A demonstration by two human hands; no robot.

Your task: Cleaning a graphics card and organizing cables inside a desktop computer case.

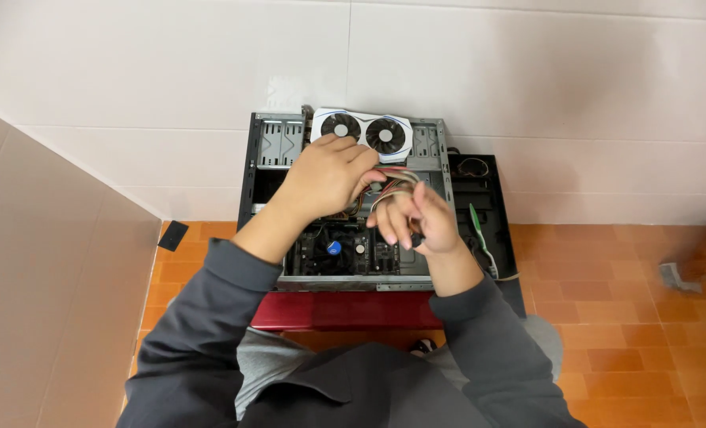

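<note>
Grasping cable bundle, both hands crowd inside computer case edges.

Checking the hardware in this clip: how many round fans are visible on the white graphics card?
2. Both sit on the white graphics card at the far end of the open computer case: one fan beside the left hand, the other fan right of it. None looks hidden.

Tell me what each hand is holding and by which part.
Both hands grip the bundle of coloured cables above the open computer case: left hand closed around its upper end, right hand with fingers curled round the lower stretch.
</note>
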